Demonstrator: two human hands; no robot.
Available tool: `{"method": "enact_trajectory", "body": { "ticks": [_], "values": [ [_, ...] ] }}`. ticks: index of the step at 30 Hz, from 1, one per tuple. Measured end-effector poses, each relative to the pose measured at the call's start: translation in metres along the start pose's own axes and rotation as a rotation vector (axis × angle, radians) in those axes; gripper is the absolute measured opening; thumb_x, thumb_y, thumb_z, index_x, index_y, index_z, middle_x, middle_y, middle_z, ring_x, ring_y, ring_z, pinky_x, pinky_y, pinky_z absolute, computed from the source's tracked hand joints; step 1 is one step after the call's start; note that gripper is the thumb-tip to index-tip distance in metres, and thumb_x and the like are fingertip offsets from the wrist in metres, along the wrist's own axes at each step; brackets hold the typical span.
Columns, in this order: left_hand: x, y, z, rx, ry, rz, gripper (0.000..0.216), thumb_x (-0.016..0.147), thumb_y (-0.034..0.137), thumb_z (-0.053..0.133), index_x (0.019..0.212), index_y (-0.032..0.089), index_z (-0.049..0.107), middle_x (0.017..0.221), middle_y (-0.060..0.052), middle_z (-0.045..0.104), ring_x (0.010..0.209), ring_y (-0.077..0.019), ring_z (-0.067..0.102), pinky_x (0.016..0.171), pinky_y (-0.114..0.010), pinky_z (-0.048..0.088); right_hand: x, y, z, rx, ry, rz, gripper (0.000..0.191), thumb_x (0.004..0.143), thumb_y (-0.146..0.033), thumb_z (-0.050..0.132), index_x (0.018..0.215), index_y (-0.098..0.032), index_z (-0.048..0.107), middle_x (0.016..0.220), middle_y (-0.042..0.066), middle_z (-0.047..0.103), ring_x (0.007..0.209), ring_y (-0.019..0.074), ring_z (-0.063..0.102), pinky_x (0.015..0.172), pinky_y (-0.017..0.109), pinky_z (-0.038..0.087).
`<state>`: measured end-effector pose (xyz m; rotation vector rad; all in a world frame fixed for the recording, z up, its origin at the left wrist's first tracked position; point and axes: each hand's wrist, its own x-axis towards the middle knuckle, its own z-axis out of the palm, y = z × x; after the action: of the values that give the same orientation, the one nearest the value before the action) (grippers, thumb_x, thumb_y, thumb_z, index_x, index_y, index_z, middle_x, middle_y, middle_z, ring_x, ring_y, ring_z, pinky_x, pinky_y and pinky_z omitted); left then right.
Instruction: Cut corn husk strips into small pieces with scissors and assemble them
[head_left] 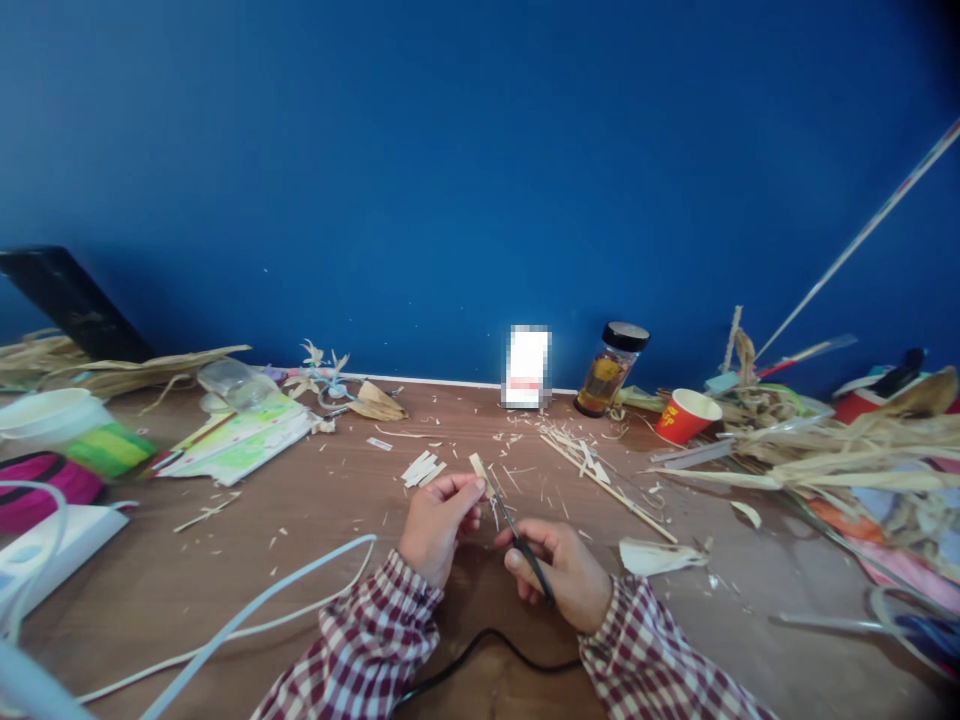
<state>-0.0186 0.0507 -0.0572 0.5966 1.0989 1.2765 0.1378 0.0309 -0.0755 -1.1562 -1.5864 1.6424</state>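
My left hand [439, 520] pinches a small pale strip of dried husk [478, 468] between thumb and fingers, holding it up over the wooden table [300, 560]. My right hand [562, 570] is closed round the black handles of small scissors [517, 535], whose blades point up and left at the strip's lower end. Both wrists wear red and white checked sleeves. A few cut pale strips [422, 469] lie just beyond my left hand.
Husk scraps and thin sticks [607, 485] litter the table. A dark-lidded jar [611, 368] and a red paper cup [686, 415] stand at the back right beside a heap of dried husks [840, 450]. Green painted paper [240, 435] and bowls lie left. Cables cross the front.
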Motion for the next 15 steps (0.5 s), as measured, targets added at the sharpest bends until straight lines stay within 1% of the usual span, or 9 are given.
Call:
{"method": "enact_trajectory", "body": {
  "ticks": [9, 15],
  "values": [
    [0.0005, -0.0001, -0.0003, -0.013, -0.004, -0.009, 0.020, 0.056, 0.027, 0.073, 0.065, 0.011, 0.063, 0.057, 0.001, 0.059, 0.044, -0.0033, 0.045, 0.040, -0.014, 0.038, 0.0000, -0.0024, 0.0002, -0.003, 0.015, 0.018, 0.029, 0.073, -0.040, 0.058, 0.087, -0.015, 0.058, 0.046, -0.006, 0.052, 0.039, 0.0070, 0.047, 0.040, 0.017, 0.038],
    [-0.0008, 0.0007, -0.0005, -0.003, -0.009, -0.022, 0.025, 0.056, 0.029, 0.073, 0.069, 0.012, 0.061, 0.059, 0.001, 0.060, 0.045, -0.0040, 0.047, 0.041, -0.014, 0.039, 0.0011, 0.0013, 0.0002, 0.016, 0.015, 0.013, 0.027, 0.073, -0.038, 0.058, 0.087, -0.015, 0.058, 0.047, -0.006, 0.052, 0.040, 0.0064, 0.047, 0.039, 0.015, 0.038]
  ]
}}
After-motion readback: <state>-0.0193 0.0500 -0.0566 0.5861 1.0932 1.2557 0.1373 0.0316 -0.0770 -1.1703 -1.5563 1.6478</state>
